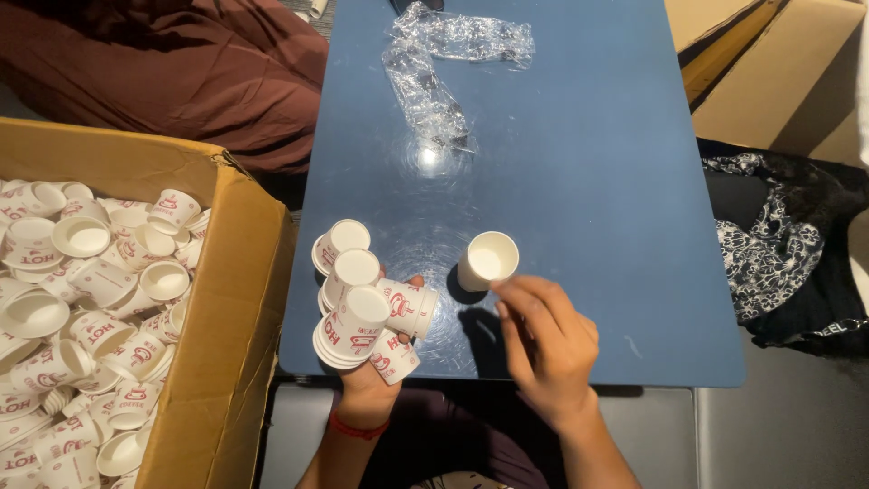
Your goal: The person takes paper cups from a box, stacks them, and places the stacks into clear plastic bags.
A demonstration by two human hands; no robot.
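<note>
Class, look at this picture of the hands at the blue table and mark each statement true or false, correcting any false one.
1. The left hand holds a bunch of cups. True.
2. The single white cup lies tipped on its side. False: it stands upright on the blue table, mouth up.
3. The cardboard box of loose cups is on the person's left. True.
4. The right hand grips a stack of cups. False: its fingers only reach the single cup's rim.
5. Crumpled clear plastic wrap lies at the table's far end. True.
6. The table is red. False: it is blue.
</note>
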